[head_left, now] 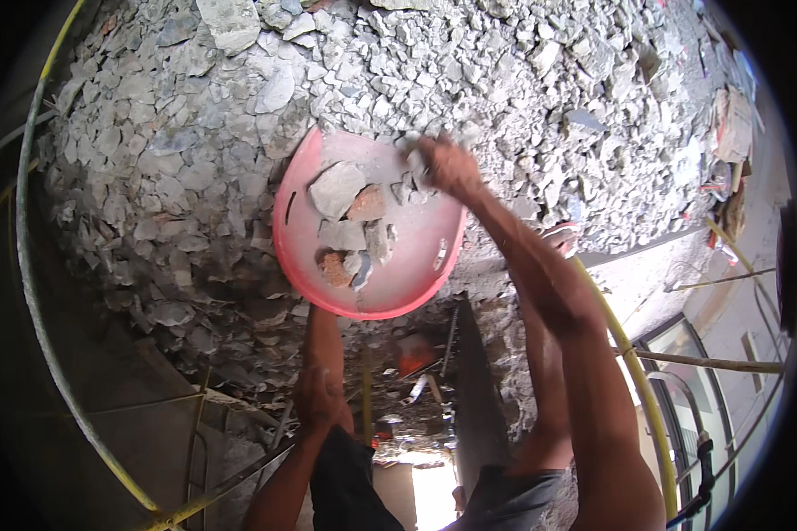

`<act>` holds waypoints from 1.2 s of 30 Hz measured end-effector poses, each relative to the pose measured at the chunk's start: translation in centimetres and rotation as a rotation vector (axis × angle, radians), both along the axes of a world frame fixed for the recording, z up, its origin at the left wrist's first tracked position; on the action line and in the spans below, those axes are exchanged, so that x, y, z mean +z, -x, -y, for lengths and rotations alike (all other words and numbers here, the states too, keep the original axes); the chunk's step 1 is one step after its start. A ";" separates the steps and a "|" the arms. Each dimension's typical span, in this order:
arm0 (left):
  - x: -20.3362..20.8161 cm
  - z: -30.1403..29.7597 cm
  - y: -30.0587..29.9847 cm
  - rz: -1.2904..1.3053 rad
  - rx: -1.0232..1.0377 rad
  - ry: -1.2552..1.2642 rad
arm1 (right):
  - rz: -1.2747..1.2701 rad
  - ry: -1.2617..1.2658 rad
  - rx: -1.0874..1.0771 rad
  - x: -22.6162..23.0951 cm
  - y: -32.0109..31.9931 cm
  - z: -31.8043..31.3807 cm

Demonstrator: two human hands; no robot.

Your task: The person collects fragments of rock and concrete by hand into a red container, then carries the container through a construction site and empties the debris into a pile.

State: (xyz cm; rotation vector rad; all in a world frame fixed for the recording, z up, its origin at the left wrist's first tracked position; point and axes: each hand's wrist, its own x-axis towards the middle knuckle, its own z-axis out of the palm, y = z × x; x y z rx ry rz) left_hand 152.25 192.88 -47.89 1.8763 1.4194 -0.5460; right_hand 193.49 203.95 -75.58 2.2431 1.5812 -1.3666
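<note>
A red plastic scoop-shaped pan (372,305) lies against a heap of broken rubble, its open edge facing the heap. Inside it sit a large pale concrete chunk (336,189), a reddish brick piece (366,204), a flat grey chunk (343,235), an orange brick lump (334,269) and several smaller stones. My right hand (452,166) is over the pan's far right edge, fingers curled round a grey stone (419,168) and slightly blurred. My left arm (282,478) rises from the lower edge to below the pan's left side; its fingers cannot be made out against dark skin tones and shadow.
The rubble heap (469,80) spreads across the far side and left. A yellow-and-grey hoop or pole (31,265) curves along the left, a yellow pole (624,345) at right. My right shoe (561,235) stands beside the heap. Cardboard (733,124) lies far right.
</note>
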 end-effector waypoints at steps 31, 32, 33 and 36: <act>1.0 -0.6 5.6 0.059 0.047 0.006 | -0.465 0.184 -0.320 5.3 22.8 6.3; 1.1 -0.3 4.9 0.098 0.021 0.036 | -0.474 0.067 -0.272 6.5 22.3 10.6; 1.1 0.0 4.2 0.070 -0.006 0.034 | -0.488 -0.055 -0.211 6.9 21.1 13.9; 0.4 0.9 2.8 0.020 -0.080 0.029 | -0.226 0.003 -0.579 6.5 15.2 18.9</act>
